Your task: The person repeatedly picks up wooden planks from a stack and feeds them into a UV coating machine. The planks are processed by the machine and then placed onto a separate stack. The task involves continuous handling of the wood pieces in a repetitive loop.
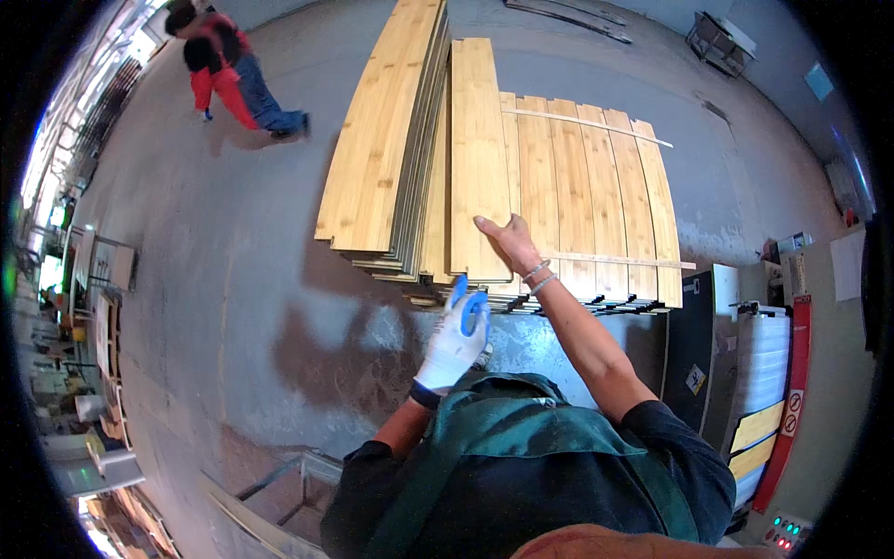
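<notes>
Reaching over the stack, we rest our bare right hand (pixel 507 238), fingers spread and clamped on nothing, flat on the top bamboo plank (pixel 477 158); the gloved left hand (pixel 456 331) hovers near its front end, fingers loosely apart. We should probably grip both edges before we lift.
</notes>
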Available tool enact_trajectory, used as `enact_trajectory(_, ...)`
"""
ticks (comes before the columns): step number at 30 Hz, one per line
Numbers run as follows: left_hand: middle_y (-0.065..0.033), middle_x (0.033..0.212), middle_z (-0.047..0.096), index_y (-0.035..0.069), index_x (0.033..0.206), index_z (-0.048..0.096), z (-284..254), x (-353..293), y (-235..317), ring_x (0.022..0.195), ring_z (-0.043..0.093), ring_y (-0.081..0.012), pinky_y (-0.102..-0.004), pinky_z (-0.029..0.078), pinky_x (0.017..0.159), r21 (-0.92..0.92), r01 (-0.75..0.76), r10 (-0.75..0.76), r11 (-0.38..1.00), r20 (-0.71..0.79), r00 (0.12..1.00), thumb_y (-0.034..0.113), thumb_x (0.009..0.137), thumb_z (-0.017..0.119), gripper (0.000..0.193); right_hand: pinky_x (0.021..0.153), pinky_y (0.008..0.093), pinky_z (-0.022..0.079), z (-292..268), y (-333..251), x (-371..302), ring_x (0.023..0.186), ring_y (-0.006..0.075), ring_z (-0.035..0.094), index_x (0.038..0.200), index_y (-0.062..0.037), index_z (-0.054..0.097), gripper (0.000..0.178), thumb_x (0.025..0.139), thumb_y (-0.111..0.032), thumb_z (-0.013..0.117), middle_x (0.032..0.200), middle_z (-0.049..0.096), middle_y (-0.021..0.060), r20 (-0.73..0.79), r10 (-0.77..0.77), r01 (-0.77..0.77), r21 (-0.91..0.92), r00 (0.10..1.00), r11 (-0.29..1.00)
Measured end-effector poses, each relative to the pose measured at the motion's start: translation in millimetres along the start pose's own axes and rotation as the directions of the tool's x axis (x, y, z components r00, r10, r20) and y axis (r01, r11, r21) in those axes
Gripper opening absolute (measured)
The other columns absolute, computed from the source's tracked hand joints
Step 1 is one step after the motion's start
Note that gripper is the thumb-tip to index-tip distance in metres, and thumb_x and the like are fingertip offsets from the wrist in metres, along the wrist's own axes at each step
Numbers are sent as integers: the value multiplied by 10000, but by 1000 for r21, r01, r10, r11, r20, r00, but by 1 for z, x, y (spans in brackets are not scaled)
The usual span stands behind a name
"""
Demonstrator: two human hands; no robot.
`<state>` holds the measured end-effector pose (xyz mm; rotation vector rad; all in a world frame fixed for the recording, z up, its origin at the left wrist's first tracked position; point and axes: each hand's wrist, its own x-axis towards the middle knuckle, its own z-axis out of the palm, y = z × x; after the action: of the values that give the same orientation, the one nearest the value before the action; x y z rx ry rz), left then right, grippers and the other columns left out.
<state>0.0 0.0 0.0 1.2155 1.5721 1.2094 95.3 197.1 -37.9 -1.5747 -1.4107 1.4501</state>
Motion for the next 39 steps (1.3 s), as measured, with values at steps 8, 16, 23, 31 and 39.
enact_trajectory(8, -115, 977, 702, -42, 1116, 637, -48, 18, -28, 904, 653, -164, -292, 485, 850, -281, 345, -254, 895, 314, 915, 387, 1042, 383, 504, 675, 247, 466, -70, 26, -46, 766, 88, 578, 1040, 67, 656, 406, 851, -284, 734, 897, 675, 52, 69, -142, 124, 216, 988, 968)
enact_trajectory(16, -310, 1284, 509, 1, 1431, 335, 40, 17, -52, 1106, 544, -451, -455, 440, 968, 121, -518, 314, 847, 672, 671, 55, 927, 416, 513, 684, 267, 496, -127, 53, -207, 774, 97, 594, 1018, 76, 665, 374, 861, -257, 734, 885, 683, 67, -196, -6, 72, 329, 980, 941)
enact_trajectory(23, -247, 1180, 601, -14, 1305, 470, 128, -48, -55, 1071, 582, -402, -444, 460, 920, -234, 18, 215, 972, 920, 329, 104, 949, 422, 378, 681, 289, 497, -125, 114, -342, 769, 120, 600, 992, 86, 673, 386, 843, -268, 719, 874, 686, 86, -627, 195, 32, 331, 754, 943)
enact_trajectory(31, -190, 1218, 596, -29, 1323, 445, 198, -47, -31, 1090, 613, -287, -357, 493, 897, -343, -176, 327, 923, 938, -114, 87, 959, 540, 394, 681, 304, 522, -127, 171, -370, 802, 139, 629, 972, 98, 649, 362, 854, -239, 708, 846, 688, 117, -915, 266, 223, 340, 305, 914)
enact_trajectory(39, -288, 1115, 594, -38, 1393, 352, 256, -76, -27, 989, 569, -476, -487, 482, 832, -557, -502, 495, 661, 827, -266, 51, 765, 652, 702, 736, 294, 538, -165, 230, -396, 851, 138, 644, 1056, 94, 627, 347, 886, -202, 692, 967, 691, 110, -896, 389, 464, 445, 216, 766)
